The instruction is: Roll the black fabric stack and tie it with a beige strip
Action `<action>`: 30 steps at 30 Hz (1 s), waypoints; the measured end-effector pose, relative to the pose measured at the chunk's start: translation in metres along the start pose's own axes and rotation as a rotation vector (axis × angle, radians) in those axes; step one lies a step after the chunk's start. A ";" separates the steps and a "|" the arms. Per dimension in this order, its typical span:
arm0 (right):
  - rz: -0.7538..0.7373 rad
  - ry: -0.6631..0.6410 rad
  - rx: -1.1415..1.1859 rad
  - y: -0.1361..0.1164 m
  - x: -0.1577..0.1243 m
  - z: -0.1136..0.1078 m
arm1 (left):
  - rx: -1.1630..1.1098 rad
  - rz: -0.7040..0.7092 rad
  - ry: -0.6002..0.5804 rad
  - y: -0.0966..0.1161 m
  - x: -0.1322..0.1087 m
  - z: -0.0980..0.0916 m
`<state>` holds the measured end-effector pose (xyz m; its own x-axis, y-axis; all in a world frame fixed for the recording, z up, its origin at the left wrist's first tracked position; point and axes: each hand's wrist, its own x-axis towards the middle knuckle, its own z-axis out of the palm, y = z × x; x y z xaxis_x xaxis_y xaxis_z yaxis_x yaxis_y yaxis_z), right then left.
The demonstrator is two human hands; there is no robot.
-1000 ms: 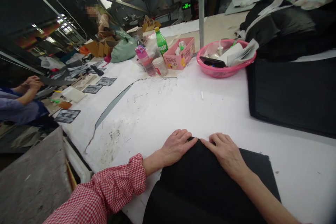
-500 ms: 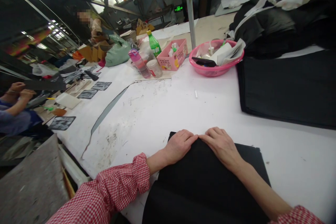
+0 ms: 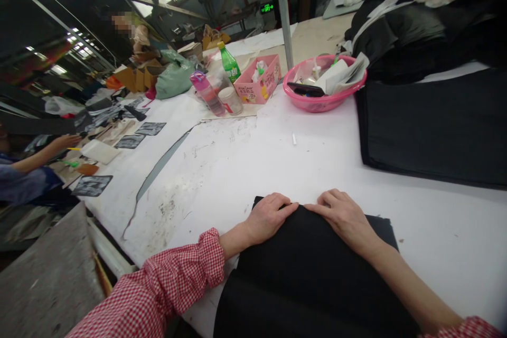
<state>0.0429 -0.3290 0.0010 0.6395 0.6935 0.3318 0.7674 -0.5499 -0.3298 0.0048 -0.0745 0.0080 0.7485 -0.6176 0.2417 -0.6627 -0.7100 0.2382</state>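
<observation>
A black fabric piece [image 3: 312, 280] lies on the white-covered table right in front of me, its lower part running out of view. My left hand [image 3: 270, 217] pinches the far edge, thumb and fingers together. Just to the right, my right hand [image 3: 344, 217] grips the same edge, its forefinger and thumb pointing toward the left hand. A small gap separates the two sets of fingertips. What lies beneath the fingers is hidden. Beyond the hands a short white stick [image 3: 294, 139], like chalk, rests on the table.
A stack of black fabric [image 3: 431, 127] lies at the right. Farther back stand a pink basin [image 3: 325, 103], a pink box [image 3: 259, 87], a green bottle [image 3: 228, 63], a purple bottle [image 3: 208, 94] and a jar [image 3: 230, 101]. A co-worker's arm [image 3: 43, 153] reaches in from the left.
My right hand has slid slightly right along the fabric's edge, widening the gap between the hands. My left hand stays nearly in place. The co-worker at left has stretched an arm toward the table.
</observation>
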 end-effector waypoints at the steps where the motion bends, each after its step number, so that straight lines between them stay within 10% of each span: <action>1: -0.009 -0.016 -0.023 -0.001 -0.001 0.000 | 0.001 -0.002 -0.007 0.000 0.000 0.000; 30: 0.035 -0.018 0.057 0.007 -0.007 -0.006 | 0.155 0.056 -0.117 0.008 0.013 0.002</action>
<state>0.0445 -0.3403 0.0017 0.6644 0.6829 0.3036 0.7405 -0.5467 -0.3910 0.0089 -0.0890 0.0108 0.7146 -0.6859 0.1373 -0.6981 -0.7118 0.0773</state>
